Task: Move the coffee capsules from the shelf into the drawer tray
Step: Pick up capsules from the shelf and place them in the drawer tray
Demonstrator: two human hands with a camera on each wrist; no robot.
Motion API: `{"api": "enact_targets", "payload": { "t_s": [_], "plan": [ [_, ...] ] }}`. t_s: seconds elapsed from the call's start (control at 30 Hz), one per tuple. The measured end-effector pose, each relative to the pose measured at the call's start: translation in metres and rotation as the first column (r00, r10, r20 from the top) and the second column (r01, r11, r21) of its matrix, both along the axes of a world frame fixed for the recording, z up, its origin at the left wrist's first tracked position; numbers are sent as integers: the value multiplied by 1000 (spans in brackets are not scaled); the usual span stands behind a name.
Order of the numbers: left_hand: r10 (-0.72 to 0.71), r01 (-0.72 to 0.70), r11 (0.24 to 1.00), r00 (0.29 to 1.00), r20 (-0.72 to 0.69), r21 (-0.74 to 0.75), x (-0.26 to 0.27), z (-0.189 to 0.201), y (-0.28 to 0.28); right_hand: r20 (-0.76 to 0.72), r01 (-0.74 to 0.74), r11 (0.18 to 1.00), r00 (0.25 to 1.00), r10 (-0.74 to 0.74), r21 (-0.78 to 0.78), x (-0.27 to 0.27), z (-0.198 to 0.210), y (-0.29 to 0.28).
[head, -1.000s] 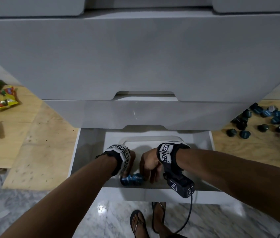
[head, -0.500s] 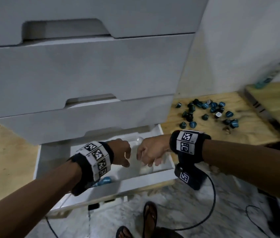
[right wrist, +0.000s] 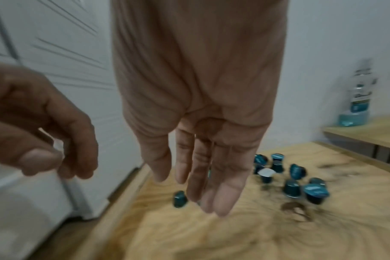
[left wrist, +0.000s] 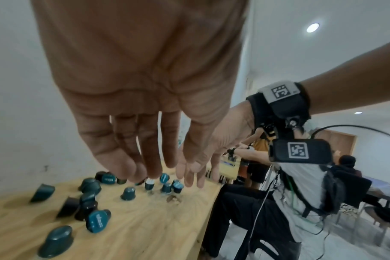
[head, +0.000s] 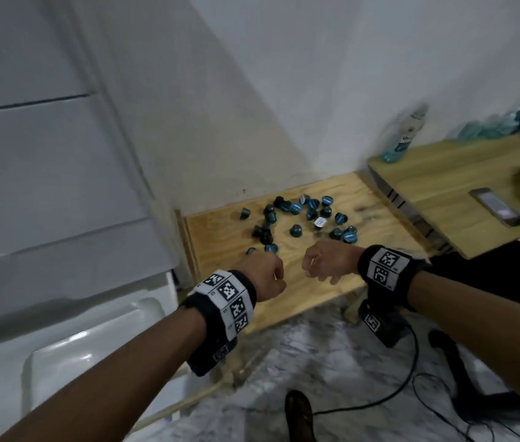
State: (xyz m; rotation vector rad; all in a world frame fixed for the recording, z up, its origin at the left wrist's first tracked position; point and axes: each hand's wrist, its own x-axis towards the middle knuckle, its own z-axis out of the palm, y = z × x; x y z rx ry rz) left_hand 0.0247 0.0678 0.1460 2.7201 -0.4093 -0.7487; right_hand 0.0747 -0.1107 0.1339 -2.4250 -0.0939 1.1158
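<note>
Several dark blue coffee capsules (head: 297, 229) lie scattered on the low wooden shelf (head: 316, 291) beside the white cabinet. My left hand (head: 263, 272) hovers over the shelf's near left part, just short of the closest capsules (left wrist: 98, 220). Its fingers (left wrist: 149, 167) hang loose and hold nothing. My right hand (head: 322, 263) is beside it, a little to the right, with fingers (right wrist: 211, 193) hanging straight down above the shelf, also empty. More capsules (right wrist: 292, 187) sit just beyond it. The white drawer tray (head: 70, 349) shows at the lower left, its inside mostly out of view.
White drawer fronts (head: 45, 173) rise on the left. A higher wooden table (head: 443, 186) on the right carries a bottle (head: 407, 135) and a phone (head: 496, 205). Cables (head: 380, 405) trail over the marble floor by my foot (head: 298, 413). Other people sit in the background (left wrist: 345, 168).
Both hands have left the drawer tray and swung right to hover over the shelf. The capsules they set down stay behind in the tray, and my view has turned right with them.
</note>
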Motion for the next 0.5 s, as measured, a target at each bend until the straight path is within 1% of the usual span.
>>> {"api": "enact_targets", "payload": {
  "t_s": [0.1, 0.17, 0.2, 0.3, 0.37, 0.43, 0.5],
  "plan": [
    [54, -52, 997, 998, -30, 60, 47, -34, -48, 51, 113, 993, 992, -114, 22, 41, -42, -45],
    [71, -63, 989, 996, -49, 132, 76, -57, -67, 151, 91, 989, 986, -73, -116, 65, -67, -71],
    [75, -65, 981, 996, -50, 183, 89, -69, -74, 215, 61, 982, 976, -22, -178, 76, -81, -82],
    [76, -69, 942, 997, -7, 327, 115, -105, -83, 334, 59, 957, 942, 42, -286, 96, -116, -106],
    [66, -63, 914, 998, 5, 401, 123, -124, -84, 397, 125, 938, 918, 13, -322, 103, -135, -115],
    [64, -43, 891, 997, -33, 452, 129, -141, -88, 410, 144, 930, 912, 7, -337, 110, -151, -125],
    [70, -33, 881, 996, -60, 472, 132, -151, -91, 422, 162, 933, 906, -12, -321, 114, -164, -131]
  ]
}}
